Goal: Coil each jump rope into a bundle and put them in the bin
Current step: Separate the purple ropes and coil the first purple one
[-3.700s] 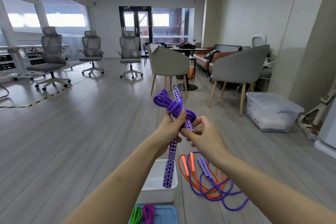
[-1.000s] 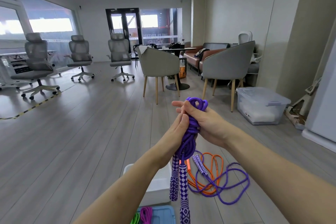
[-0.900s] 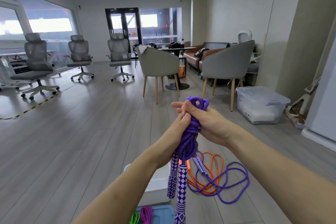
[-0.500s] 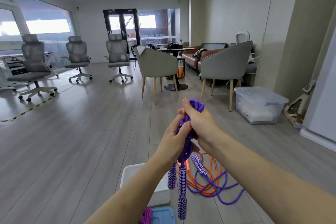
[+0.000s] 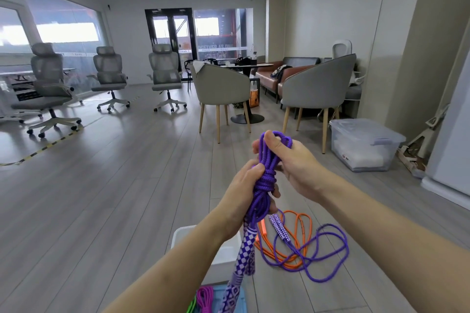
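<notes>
I hold a coiled purple jump rope (image 5: 265,180) upright at chest height, wrapped into a tight bundle. My left hand (image 5: 241,194) grips its lower wraps; my right hand (image 5: 292,162) pinches the loops at the top. Its two purple-and-white checkered handles (image 5: 243,259) hang down below my left hand. On the floor beneath lie a loose purple jump rope (image 5: 328,254) and an orange jump rope (image 5: 300,226), tangled together. A white bin (image 5: 223,256) stands on the floor under my left forearm, partly hidden by it.
A blue lid or tray (image 5: 218,300) at the bottom edge holds pink and green ropes (image 5: 203,298). A clear storage box (image 5: 363,145) sits at right by the wall. Grey armchairs (image 5: 315,89) and office chairs (image 5: 48,84) stand farther off on the wood floor.
Over the last seconds the rope went from a loose wrap around one handle to a tight bundle with both handles hanging. In the last half second my hands shifted only slightly.
</notes>
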Available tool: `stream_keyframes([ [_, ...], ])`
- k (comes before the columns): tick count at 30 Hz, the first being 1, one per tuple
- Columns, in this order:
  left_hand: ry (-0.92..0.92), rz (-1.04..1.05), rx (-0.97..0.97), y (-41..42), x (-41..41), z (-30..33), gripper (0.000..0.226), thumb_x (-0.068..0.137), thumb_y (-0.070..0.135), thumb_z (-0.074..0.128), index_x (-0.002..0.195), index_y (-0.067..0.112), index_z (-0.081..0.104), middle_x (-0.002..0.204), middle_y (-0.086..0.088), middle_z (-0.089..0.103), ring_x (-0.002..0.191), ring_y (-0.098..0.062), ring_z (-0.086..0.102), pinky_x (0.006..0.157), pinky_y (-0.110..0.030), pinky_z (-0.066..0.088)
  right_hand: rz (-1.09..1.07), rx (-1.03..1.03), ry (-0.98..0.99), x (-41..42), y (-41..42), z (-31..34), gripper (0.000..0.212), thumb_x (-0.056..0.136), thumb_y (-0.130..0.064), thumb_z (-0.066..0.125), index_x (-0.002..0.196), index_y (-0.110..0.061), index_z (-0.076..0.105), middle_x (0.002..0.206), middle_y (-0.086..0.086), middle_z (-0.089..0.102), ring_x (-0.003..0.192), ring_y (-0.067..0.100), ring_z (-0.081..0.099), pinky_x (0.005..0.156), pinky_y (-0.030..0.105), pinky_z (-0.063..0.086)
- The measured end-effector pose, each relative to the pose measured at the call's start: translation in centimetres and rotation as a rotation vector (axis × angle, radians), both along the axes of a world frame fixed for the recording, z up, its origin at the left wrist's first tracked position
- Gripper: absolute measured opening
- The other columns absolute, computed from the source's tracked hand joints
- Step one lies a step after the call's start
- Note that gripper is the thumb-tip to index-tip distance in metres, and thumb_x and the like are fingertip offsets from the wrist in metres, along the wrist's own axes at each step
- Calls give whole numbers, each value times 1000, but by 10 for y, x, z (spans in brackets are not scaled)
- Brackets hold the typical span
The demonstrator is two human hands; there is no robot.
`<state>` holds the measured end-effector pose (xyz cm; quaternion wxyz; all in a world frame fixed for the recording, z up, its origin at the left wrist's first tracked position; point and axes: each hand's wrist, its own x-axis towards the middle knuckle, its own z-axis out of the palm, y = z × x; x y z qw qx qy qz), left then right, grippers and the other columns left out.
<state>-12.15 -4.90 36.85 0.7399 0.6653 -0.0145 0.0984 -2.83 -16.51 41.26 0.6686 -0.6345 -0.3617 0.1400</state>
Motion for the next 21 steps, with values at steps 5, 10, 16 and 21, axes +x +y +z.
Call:
stream_keyframes([
  [5, -47, 191, 49, -3, 4, -5, 23, 110, 33, 39, 116, 17, 53, 91, -16, 69, 64, -32, 62, 60, -35, 56, -173, -12, 26, 5, -1, -13, 31, 97, -40, 67, 115, -16, 69, 104, 8, 76, 95, 24, 70, 80, 36, 55],
  [10, -91, 293, 185, -7, 11, -9, 21, 110, 32, 40, 118, 21, 56, 97, -27, 63, 65, -24, 62, 55, -28, 53, -326, 68, 7, 3, -4, -13, 16, 101, -23, 63, 115, -17, 69, 98, 1, 77, 87, 13, 75, 69, 24, 59],
  [16, -103, 287, 263, -3, 11, -9, 21, 109, 26, 39, 115, 20, 58, 93, -18, 62, 67, -21, 64, 54, -33, 56, -241, 40, -46, -3, 2, -15, 22, 104, -23, 58, 121, -16, 71, 102, 2, 77, 93, 14, 75, 77, 28, 61],
  [21, -49, 250, 481, 11, 10, -9, 25, 109, 36, 36, 120, 29, 57, 88, -13, 69, 60, -19, 64, 62, -45, 60, -228, -21, -66, -3, -1, -13, 29, 97, -33, 68, 120, -16, 69, 101, 1, 75, 90, 10, 69, 63, 16, 49],
])
